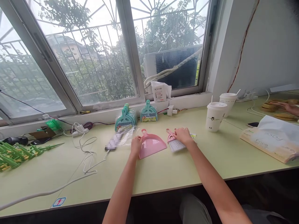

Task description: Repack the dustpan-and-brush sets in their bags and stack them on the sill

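Note:
A pink dustpan [153,144] lies on the pale green table, its ringed handle pointing toward the window. My left hand [135,145] grips its left edge, thumb and fingers closed around the rim. To the right of it is a small pink hand brush [176,145] with white bristles facing me. My right hand [183,135] is closed over the brush's right side and hides part of it. A small yellow-green label [193,136] shows just beyond my right hand. Clear plastic wrapping [127,136] lies left of the dustpan.
Teal dustpan-and-brush sets [126,118] stand at the back, with another set [149,112] beside them. Two white cups [216,116] and a tissue pack [268,140] are on the right. Cables [87,158] and green pointed items [18,155] lie left. Another person's hand [289,108] shows far right.

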Demonstrator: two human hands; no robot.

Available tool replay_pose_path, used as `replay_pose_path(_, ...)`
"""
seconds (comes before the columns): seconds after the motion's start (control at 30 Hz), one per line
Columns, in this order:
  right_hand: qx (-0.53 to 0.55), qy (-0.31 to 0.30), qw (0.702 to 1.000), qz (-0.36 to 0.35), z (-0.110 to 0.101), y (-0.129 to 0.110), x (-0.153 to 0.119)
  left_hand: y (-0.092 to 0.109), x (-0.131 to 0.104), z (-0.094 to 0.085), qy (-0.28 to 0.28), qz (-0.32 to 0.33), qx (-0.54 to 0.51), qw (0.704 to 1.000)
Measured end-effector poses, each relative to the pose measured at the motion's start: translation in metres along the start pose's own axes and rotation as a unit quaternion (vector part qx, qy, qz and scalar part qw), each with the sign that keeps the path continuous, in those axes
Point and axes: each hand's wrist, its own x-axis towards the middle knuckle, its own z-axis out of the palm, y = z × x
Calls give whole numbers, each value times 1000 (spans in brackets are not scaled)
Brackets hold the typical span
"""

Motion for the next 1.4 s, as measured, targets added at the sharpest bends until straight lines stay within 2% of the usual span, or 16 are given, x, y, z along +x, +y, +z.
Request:
replay_pose_path(0.17,10,-13,1000,18,3,-9,0,7,-4,-5,0,-6,41,999)
replay_pose_path(0.3,37,-25,999,28,1,-6,-1,8,-6,-7,1,-10,49,999)
replay_pose_path(0.43,98,39,993,47,-11,-2,-1,8,-6,-9,2,-22,55,998)
replay_pose_path(0.5,147,66,987,20,-17,-7,-2,11,-8,-8,-1,-22,57,998)
replay_pose_path(0.57,185,53,981,-39,-20,-19,-6,18,-13,-6,-33,28,46,998)
replay_pose_path(0.63,182,26,978,-101,-18,-35,-11,30,-20,-3,-100,129,19,987)
replay_pose_path(0.7,155,18,978,-141,-13,-50,-17,43,-29,0,-155,228,-3,961)
replay_pose_path(0.73,149,17,976,-156,-10,-56,-19,48,-32,0,-163,261,-2,952)
replay_pose_path(0.8,160,13,971,-175,-6,-62,-21,54,-36,0,-138,304,17,942)
replay_pose_path(0.97,227,-9,954,-194,-5,-58,-19,42,-29,-5,-3,355,82,931)
replay_pose_path(1.03,251,-8,947,-203,-5,-57,-18,35,-24,-2,-9,382,105,918)
replay_pose_path(1.17,312,-13,925,-218,-2,-59,-17,27,-21,7,-68,431,119,892)
replay_pose_path(1.4,339,-5,918,-207,10,-61,-10,32,-22,9,-87,387,154,905)
